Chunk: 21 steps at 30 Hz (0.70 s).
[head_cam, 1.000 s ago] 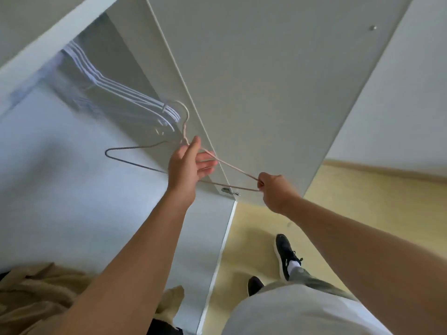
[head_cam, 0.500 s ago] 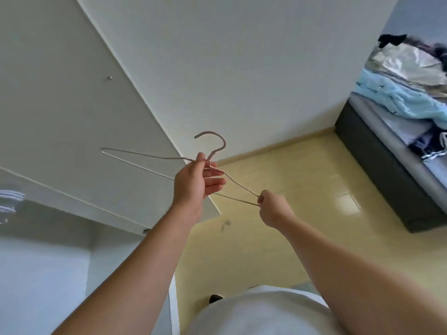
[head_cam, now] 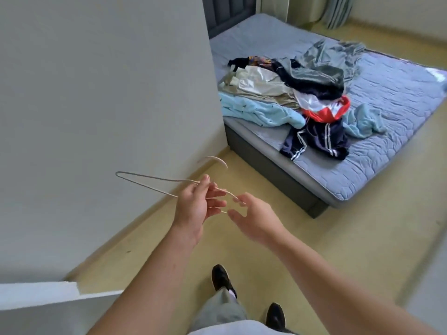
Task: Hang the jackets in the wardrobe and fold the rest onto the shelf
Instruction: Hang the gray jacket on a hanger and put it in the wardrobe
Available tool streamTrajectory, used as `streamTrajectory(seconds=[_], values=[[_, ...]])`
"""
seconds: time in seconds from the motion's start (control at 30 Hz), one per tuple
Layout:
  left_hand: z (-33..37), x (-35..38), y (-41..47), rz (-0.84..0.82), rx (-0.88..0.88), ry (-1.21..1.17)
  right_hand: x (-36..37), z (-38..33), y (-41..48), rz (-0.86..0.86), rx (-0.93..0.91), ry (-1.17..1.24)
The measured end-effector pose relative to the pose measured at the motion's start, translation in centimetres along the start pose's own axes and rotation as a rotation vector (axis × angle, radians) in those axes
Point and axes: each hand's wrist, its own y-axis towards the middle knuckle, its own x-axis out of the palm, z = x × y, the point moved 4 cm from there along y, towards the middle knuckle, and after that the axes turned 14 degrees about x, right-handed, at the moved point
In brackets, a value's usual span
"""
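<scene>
I log a grey-blue quilted mattress (head_cam: pixel 387 131) on a dark bed base (head_cam: pixel 266 170). Yellowish floor (head_cam: pixel 338 238) runs alongside it. Striped curtain (head_cam: pixel 336 10) in the far corner.

The hanger (head_cam: pixel 154 177) has its hook just above the left hand (head_cam: pixel 196 206) smeared by motion blur. Its end vanishes between the two hands, so can't tell if the right hand (head_cam: pixel 254 218) is pinching it or only touching. Well past the right hand, the clothes pile (head_cam: pixel 290 88) overlaps too much to sort jackets from the rest, and the bed (head_cam: pixel 387 117) runs off the right edge.

Thin matt wire hanger (head_cam: pixel 154 183); quilted cloth mattress (head_cam: pixel 377 131).
</scene>
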Motion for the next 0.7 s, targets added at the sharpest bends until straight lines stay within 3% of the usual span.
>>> streamTrajectory(seconds=[0.3, 0.53, 0.7], values=[[-0.7, 12.0, 18.8, -0.297, -0.091, 0.259, -11.3, -1.8, 15.2, 0.183, 0.091, 0.358], [1.7, 19.5, 31.9, -0.518, 0.030, 0.438, -17.5, -3.3, 24.5, 0.273, 0.170, 0.399], [2.5, 25.4, 39.1, -0.662, -0.031, 0.447, -20.8, -2.7, 31.9, 0.370, 0.258, 0.410]])
